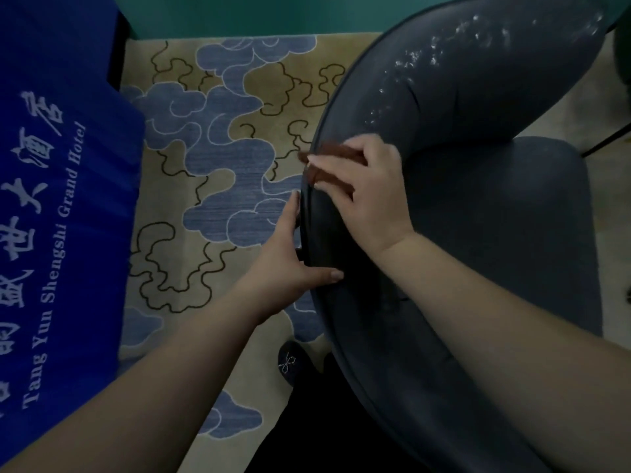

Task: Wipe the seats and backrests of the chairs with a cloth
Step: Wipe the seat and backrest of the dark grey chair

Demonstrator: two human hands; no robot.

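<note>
A dark grey-blue chair fills the right side, its curved backrest (461, 90) sweeping from top right down to the bottom, its padded seat (512, 213) beyond. My right hand (368, 189) lies on the backrest's upper edge and presses a small brown cloth (327, 153) against the rim, fingers bent over it. My left hand (290, 254) grips the outer edge of the backrest, thumb on the inner face, fingers behind. Pale wet-looking streaks (444, 52) show on the upper part of the backrest.
A patterned carpet (218, 158) with blue cloud shapes lies to the left of the chair. A blue cloth with white lettering (58, 206) covers the left side. My dark shoe (290, 363) stands below the chair edge. A green wall (239, 11) runs along the top.
</note>
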